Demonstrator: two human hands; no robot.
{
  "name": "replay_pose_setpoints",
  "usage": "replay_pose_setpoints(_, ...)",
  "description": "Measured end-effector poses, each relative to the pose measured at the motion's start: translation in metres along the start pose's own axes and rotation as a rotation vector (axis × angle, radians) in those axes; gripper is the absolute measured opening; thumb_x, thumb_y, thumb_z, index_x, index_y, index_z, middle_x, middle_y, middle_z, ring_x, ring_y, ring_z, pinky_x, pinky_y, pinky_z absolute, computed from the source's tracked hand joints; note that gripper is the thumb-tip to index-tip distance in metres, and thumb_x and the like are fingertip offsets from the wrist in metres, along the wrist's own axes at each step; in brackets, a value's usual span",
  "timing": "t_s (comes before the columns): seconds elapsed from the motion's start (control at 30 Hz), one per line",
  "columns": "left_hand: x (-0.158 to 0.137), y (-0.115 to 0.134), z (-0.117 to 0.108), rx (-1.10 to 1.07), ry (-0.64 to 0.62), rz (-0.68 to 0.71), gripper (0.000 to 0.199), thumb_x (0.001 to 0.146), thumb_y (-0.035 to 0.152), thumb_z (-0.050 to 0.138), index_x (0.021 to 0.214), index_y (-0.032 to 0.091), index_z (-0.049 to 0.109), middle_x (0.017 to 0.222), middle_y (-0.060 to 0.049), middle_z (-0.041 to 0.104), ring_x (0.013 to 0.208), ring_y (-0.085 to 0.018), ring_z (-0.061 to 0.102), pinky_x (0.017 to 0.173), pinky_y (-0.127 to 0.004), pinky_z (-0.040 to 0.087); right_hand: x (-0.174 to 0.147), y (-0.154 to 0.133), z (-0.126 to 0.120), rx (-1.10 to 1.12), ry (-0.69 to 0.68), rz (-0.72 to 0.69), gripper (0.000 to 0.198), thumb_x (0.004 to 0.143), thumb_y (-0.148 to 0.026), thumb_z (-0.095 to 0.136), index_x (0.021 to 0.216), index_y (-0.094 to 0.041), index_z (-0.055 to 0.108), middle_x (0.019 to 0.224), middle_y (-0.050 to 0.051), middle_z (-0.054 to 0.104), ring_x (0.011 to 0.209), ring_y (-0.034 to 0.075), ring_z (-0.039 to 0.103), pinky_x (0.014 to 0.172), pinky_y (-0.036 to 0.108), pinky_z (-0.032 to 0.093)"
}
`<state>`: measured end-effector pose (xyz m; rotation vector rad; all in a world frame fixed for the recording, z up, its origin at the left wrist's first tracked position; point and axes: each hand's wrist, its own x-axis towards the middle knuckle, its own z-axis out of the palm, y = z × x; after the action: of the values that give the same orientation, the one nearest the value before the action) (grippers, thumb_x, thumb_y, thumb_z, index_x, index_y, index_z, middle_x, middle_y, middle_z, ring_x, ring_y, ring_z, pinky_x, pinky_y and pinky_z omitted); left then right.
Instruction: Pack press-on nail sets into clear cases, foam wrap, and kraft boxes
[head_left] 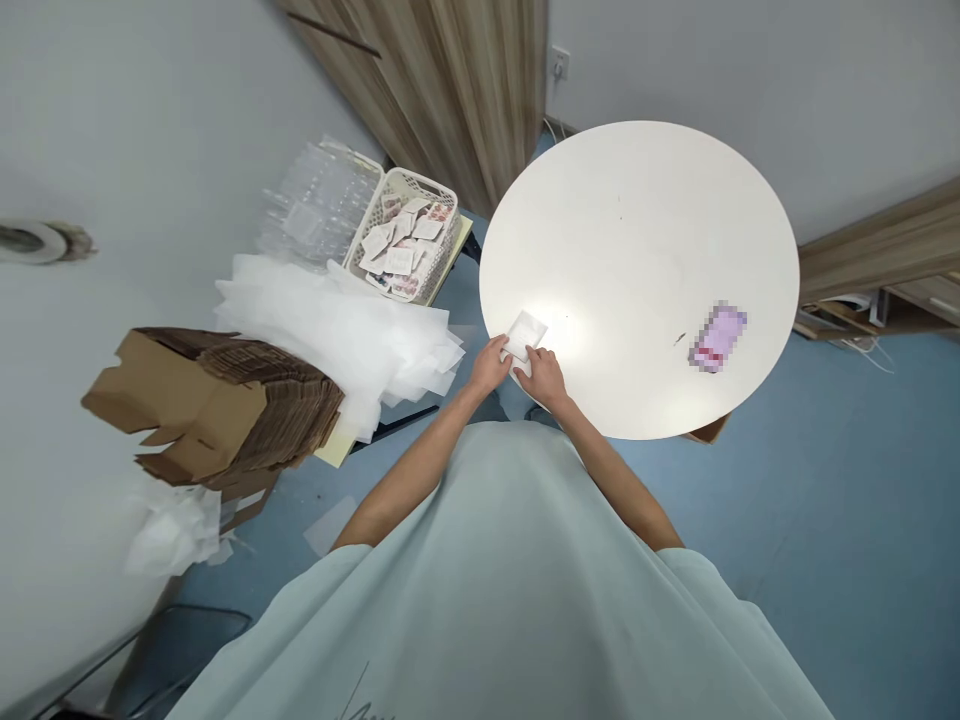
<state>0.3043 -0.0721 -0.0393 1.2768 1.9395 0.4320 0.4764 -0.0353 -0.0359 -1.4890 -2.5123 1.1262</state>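
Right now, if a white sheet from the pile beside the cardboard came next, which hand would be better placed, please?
Probably the left hand: it is nearer the white sheets, with the right hand farther across. Both hands touch the small white packet.

Even, fairly bright light leaves a glare spot on the white table (637,240); wide-angle stretch toward frame edges, coarse pixelation over purple item (718,338)

The left arm (420,462) and right arm (619,470) stretched forward, bare, converging ahead; the left hand (490,364) and right hand (545,378) sat near each other but apart, backs upward, fingers (551,357) bent.
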Motion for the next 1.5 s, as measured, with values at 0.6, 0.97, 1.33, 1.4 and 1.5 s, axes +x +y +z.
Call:
replay_pose_setpoints(0.6,-0.016,-0.006,-0.045,-0.01,-0.044,0.251,0.057,0.098,0.028,0.058,0.153,0.017,0.057,0.158,-0.017,0.059,0.147,-0.034,0.057,0.125,-0.052,0.045,0.01,-0.04,-0.014,-0.162,0.057,0.169,0.039,0.102,-0.035,0.059,0.132,-0.012,0.069,0.125,0.025,0.068,0.124,0.041,0.06,0.105,0.054,0.052)
replay_pose_setpoints(0.97,-0.175,-0.135,-0.225,-0.152,0.377,0.124,0.038,0.105,0.039,0.054,0.139,0.028,0.068,0.14,-0.006,0.071,0.132,-0.029,0.066,0.118,-0.044,0.053,0.022,-0.218,0.009,-0.035,0.187,-0.243,0.019,0.104,-0.031,0.053,0.109,-0.023,0.068,0.11,0.013,0.071,0.108,0.033,0.063,0.101,0.05,0.053)
replay_pose_setpoints(1.33,-0.261,-0.282,-0.291,-0.057,0.575,-0.343,0.033,0.09,0.045,0.075,0.119,0.028,0.074,0.125,-0.009,0.077,0.12,-0.036,0.071,0.107,-0.051,0.058,0.023,-0.38,0.068,-0.025,-0.105,-0.535,0.016,0.105,-0.026,0.052,0.11,-0.026,0.067,0.114,0.009,0.069,0.114,0.033,0.06,0.101,0.046,0.053)
replay_pose_setpoints(1.4,-0.26,-0.289,-0.288,-0.073,0.555,-0.359,0.031,0.089,0.041,0.076,0.117,0.026,0.075,0.124,-0.01,0.079,0.118,-0.036,0.072,0.106,-0.05,0.058,0.022,-0.396,0.075,-0.054,-0.138,-0.561,0.017,0.105,-0.025,0.052,0.11,-0.026,0.068,0.114,0.01,0.068,0.114,0.033,0.06,0.102,0.047,0.051)
replay_pose_setpoints(1.5,-0.26,-0.29,-0.288,-0.097,0.547,-0.358,0.029,0.092,0.036,0.072,0.118,0.023,0.075,0.125,-0.01,0.079,0.116,-0.033,0.073,0.105,-0.048,0.058,0.019,-0.413,0.082,-0.069,-0.161,-0.588,0.015,0.104,-0.024,0.053,0.108,-0.025,0.068,0.113,0.01,0.068,0.109,0.032,0.06,0.098,0.045,0.052)
